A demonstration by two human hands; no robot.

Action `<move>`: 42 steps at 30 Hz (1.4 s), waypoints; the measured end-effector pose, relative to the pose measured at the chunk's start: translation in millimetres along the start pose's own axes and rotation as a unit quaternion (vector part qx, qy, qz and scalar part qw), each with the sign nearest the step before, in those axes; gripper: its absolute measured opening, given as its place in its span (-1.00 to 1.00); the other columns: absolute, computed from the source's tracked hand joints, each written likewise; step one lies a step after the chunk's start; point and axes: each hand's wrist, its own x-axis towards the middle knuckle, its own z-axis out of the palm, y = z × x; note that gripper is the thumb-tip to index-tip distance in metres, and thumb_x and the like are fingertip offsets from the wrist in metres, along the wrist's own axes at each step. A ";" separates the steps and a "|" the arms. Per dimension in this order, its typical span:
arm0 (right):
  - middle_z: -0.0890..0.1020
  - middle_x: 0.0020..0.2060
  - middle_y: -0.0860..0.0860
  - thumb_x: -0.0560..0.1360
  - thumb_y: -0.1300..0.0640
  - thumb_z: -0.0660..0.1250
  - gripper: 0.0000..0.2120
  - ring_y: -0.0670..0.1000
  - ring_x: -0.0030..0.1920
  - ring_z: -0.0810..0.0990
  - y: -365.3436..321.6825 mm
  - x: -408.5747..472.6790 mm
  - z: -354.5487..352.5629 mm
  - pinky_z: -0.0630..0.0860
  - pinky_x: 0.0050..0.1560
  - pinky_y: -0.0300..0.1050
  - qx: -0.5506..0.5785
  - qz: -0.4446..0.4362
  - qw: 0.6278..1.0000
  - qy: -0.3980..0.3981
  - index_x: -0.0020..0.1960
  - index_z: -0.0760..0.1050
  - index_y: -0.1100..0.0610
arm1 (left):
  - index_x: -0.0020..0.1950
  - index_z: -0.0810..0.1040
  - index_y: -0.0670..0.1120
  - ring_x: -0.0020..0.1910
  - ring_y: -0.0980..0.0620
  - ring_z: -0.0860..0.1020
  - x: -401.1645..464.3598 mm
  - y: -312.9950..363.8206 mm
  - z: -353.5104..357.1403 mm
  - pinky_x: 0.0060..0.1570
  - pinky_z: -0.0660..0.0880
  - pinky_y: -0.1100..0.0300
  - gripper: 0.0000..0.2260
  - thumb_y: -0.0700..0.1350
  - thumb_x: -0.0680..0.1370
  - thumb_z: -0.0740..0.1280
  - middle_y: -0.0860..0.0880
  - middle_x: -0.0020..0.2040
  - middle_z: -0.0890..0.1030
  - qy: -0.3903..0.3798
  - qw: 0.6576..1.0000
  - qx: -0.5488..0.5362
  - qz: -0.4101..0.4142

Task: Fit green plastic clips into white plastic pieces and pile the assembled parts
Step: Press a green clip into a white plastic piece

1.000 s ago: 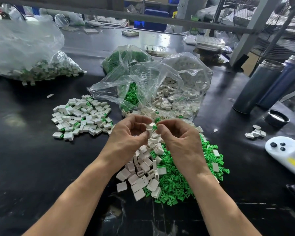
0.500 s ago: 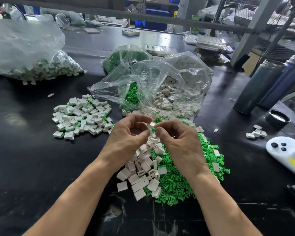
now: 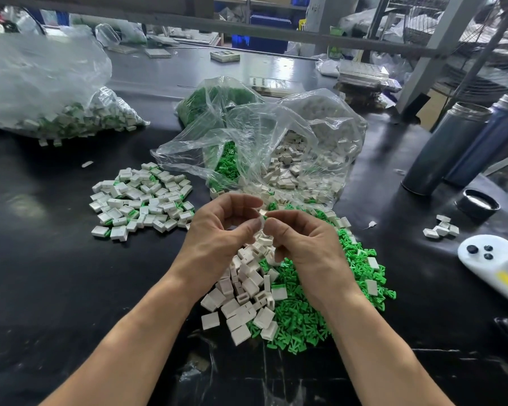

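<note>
**Pinching a small white piece over the piles**

Looking down from the head camera, the left hand (image 3: 220,230) and the right hand (image 3: 302,244) are meeting in the middle, just above the tabletop (image 3: 56,288). Both grips are pressed together on one small white piece (image 3: 263,213). The left fingers are curling round it from one side, and the right thumb and finger are pinching it from the other side. I cannot tell if a green clip is inside it, because the fingers are hiding most of it.

Under the hands, a heap of loose white pieces (image 3: 244,291) is lying on the tabletop. It is touching a bigger heap of green clips (image 3: 314,306), which is spreading out to the right. A few white pieces are sitting on top of the green ones.

To the left, well apart from the hands, the pile of finished parts (image 3: 143,200) is resting, white with bits of green showing.

Behind the hands, an open clear bag (image 3: 270,142) is holding more green clips and white pieces. Another clear bag (image 3: 41,92) is lying far left, filled with white and green parts.

On the right, two tall bottles (image 3: 467,145) are standing close together, with a black cap (image 3: 478,204) just beside them. A tiny group of white pieces (image 3: 441,228) is lying near a white tool (image 3: 490,259).
</note>
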 end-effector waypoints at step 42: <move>0.71 -0.30 -0.14 0.50 0.29 0.53 -0.88 -0.23 -0.31 0.62 -6.3 -4.4 -0.4 0.51 -0.26 -0.37 -0.143 -0.081 0.986 0.030 -0.11 0.72 0.08 | -0.10 0.69 -0.10 -0.28 0.01 0.60 -1.4 -3.2 0.6 -0.20 0.64 0.01 -0.89 -0.31 0.52 0.49 -0.05 -0.23 0.69 0.010 0.996 0.089 0.011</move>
